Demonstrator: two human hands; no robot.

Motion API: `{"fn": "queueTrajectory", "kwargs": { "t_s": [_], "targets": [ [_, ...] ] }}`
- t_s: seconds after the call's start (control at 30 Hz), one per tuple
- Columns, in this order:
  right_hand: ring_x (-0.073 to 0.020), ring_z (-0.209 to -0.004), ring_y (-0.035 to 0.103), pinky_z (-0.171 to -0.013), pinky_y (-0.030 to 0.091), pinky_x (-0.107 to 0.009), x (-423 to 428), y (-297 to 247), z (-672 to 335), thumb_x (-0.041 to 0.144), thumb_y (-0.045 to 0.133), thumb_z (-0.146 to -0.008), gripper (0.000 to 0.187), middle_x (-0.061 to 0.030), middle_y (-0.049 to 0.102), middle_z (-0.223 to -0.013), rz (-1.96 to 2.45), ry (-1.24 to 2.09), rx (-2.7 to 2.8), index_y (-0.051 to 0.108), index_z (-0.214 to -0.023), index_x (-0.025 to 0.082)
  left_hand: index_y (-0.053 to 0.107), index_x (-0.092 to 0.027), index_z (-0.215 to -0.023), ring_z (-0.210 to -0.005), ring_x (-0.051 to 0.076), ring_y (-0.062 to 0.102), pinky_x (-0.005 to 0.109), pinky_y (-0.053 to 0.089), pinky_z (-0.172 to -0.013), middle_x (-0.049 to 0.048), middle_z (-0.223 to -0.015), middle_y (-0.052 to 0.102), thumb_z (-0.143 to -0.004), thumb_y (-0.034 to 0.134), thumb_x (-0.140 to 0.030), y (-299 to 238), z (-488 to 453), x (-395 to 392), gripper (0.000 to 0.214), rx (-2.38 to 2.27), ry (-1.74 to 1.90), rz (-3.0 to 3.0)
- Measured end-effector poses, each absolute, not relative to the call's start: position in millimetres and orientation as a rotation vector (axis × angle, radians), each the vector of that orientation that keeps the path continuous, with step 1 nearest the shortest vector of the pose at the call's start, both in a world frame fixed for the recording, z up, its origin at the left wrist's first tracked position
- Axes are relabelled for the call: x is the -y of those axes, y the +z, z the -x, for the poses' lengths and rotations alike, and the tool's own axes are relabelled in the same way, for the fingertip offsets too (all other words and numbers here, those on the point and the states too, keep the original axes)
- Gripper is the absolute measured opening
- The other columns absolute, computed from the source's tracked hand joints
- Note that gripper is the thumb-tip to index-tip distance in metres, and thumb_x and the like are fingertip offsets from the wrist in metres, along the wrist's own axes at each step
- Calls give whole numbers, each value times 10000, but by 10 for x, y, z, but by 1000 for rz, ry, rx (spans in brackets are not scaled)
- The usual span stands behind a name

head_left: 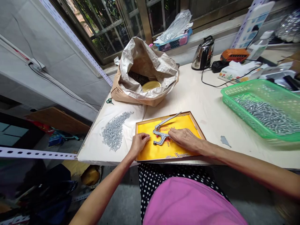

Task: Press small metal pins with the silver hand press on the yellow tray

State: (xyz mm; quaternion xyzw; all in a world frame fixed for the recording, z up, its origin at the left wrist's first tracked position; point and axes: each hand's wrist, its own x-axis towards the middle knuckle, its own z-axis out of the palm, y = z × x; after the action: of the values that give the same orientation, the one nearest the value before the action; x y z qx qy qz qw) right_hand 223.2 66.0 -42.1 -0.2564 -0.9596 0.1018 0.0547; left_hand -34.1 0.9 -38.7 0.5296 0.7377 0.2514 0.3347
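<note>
My right hand (184,137) is closed around one handle of a grey pair of C-jawed pliers (164,136). The tool's other lever points up and away, so its handles are spread. Left of the jaw, my left hand (140,143) pinches a tiny pale piece between thumb and fingertips; its kind is too small to make out. Both hands are over a shallow tray (145,128) with a yellow bottom and a brown rim. Several small metal pieces (179,155) lie along the tray's near side. A heap of small silvery metal pins (114,132) spreads on the table to the left.
Behind the tray stands an open paper sack (140,100) with dark contents and a yellow dish (152,85). A green basket (243,126) of metal pins is at right. Scissors (109,101), a kettle (203,54) and an orange box (234,55) stand farther back.
</note>
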Motion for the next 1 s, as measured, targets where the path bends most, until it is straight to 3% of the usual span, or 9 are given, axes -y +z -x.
{"fn": "queueTrajectory", "kwargs": {
  "t_s": [0.13, 0.23, 0.57, 0.77, 0.9, 1.0],
  "targets": [
    [-160, -757, 550, -583, 240, -301, -659, -456, -2213, 130, 382, -1013, 169, -59, 612, -919, 667, 228, 2894, 546, -998, 169, 683, -106, -762, -545, 105, 573, 236, 485, -565, 24, -641, 647, -702, 821, -374, -347, 298, 6, 308, -1644, 827, -892],
    [-154, -728, 545, -568, 224, -301, -657, -473, -2209, 128, 382, -1015, 164, -51, 608, -901, 642, 184, 2884, 542, -1014, 168, 678, -99, -713, -525, 85, 547, 209, 452, -530, 8, -600, 628, -615, 874, -389, -357, 235, 21, 364, -1636, 865, -832],
    [-157, -740, 538, -571, 200, -302, -705, -554, -2197, 132, 369, -1016, 179, -49, 599, -893, 643, 212, 2891, 543, -996, 166, 661, -114, -622, -451, 67, 533, 181, 451, -504, -2, -512, 628, -745, 771, -213, -355, 121, -85, 192, -1760, 688, -865],
    [-162, -722, 521, -564, 177, -303, -753, -667, -2169, 182, 395, -1011, 171, -58, 628, -912, 758, 401, 2892, 563, -976, 176, 672, -119, -636, -440, 93, 575, 204, 496, -514, 9, -486, 643, -713, 810, -249, -277, 177, -202, 205, -1762, 404, -835],
    [-187, -770, 558, -608, 273, -293, -764, -648, -2159, 316, 395, -1032, 231, -71, 647, -969, 850, 502, 2908, 584, -992, 189, 661, -120, -594, -438, 99, 580, 214, 498, -520, 18, -482, 645, -657, 856, -304, -223, 187, -247, 276, -1765, 287, -815],
    [-259, -977, 577, -784, 400, -363, -846, -586, -2190, 548, 485, -971, 418, -133, 628, -1163, 847, 430, 2816, 598, -1126, 177, 658, -117, -579, -418, 88, 555, 215, 490, -514, 12, -474, 635, -608, 885, -343, -211, 183, -254, 321, -1745, 271, -819]
  ]
}}
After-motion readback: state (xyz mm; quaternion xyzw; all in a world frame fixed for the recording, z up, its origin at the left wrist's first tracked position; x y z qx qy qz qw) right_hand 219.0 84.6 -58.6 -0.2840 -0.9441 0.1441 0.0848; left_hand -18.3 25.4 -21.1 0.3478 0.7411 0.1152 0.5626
